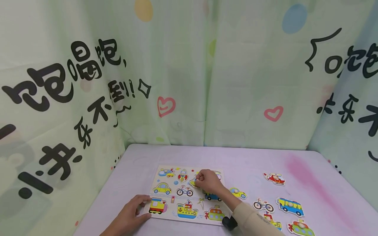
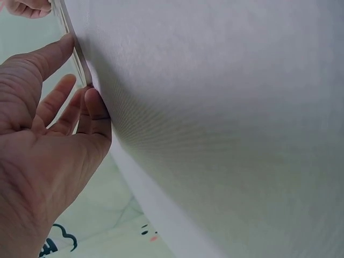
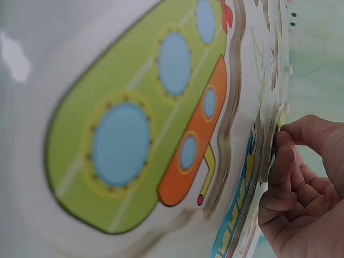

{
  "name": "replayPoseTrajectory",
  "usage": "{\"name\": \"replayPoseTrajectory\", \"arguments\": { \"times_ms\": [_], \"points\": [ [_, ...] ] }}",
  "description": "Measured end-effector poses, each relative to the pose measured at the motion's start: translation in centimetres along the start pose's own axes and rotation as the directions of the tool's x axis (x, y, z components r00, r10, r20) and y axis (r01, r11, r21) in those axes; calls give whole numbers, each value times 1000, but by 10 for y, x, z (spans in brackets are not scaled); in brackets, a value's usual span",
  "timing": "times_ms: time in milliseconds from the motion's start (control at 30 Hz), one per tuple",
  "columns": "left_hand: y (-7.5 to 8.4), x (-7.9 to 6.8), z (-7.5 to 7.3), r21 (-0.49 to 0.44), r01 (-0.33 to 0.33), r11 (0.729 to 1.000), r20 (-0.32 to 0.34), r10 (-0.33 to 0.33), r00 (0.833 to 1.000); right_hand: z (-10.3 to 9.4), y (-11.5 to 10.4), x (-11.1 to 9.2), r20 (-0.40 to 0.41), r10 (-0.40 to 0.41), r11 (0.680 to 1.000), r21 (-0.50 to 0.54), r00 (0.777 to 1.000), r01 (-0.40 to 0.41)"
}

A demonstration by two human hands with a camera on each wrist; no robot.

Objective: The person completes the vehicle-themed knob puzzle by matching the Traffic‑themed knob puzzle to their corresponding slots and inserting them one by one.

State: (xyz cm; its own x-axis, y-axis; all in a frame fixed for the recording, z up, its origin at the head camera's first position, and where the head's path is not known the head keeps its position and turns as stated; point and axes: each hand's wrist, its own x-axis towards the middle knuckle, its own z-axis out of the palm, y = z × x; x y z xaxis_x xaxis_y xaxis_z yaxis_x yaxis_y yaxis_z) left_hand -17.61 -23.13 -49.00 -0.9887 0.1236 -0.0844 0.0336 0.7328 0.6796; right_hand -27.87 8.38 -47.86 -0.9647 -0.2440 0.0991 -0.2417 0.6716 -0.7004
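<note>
A flat puzzle board point(image 1: 172, 213) with vehicle pictures lies on the table. My left hand point(image 1: 131, 209) grips its near left corner, thumb on the near edge and fingers at the left side. In the left wrist view, this hand point(image 2: 48, 123) shows thumb and fingertips against the board's thin edge. Over the board's upper right part is my right hand point(image 1: 210, 182), covering some pictures. Its thumb and index finger pinch a thin, yellowish puzzle piece point(image 1: 193, 183), mostly hidden. The right wrist view shows these fingers point(image 3: 301, 129) at the board, beyond a large green submarine picture point(image 3: 129, 140).
Loose pieces lie right of the board: a red helicopter point(image 1: 276, 179), a yellow car point(image 1: 238, 193), a bicycle point(image 1: 263, 206), a blue bus point(image 1: 290, 206), a ship point(image 1: 277, 225) and a green submarine point(image 1: 301, 228). A printed curtain point(image 1: 236, 98) hangs behind the table.
</note>
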Motion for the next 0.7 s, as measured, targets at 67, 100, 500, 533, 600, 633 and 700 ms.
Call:
{"name": "replayPoseTrajectory", "arguments": {
  "times_ms": [67,100,500,533,600,633,700],
  "points": [
    [0,0,0,2,4,1000,1,-4,1000,0,-1,1,2,16,1000,-13,1000,-16],
    [0,0,0,3,8,1000,3,-8,1000,0,-2,2,3,22,1000,-23,1000,-21],
    [1,1,0,9,0,1000,-1,0,1000,-1,-3,7,-2,30,997,-74,1000,-30],
    [1,0,0,9,1,1000,-2,-1,1000,-1,-3,7,0,31,997,-77,1000,-31],
    [1,0,-1,9,-6,1000,-2,6,1000,0,-3,8,2,29,996,-81,1000,-29],
    [1,0,-1,9,-7,1000,-2,7,1000,0,-2,8,3,33,996,-81,999,-32],
    [0,0,-1,9,-7,1000,-1,7,1000,1,-2,9,5,38,996,-78,999,-37]
  ]
}}
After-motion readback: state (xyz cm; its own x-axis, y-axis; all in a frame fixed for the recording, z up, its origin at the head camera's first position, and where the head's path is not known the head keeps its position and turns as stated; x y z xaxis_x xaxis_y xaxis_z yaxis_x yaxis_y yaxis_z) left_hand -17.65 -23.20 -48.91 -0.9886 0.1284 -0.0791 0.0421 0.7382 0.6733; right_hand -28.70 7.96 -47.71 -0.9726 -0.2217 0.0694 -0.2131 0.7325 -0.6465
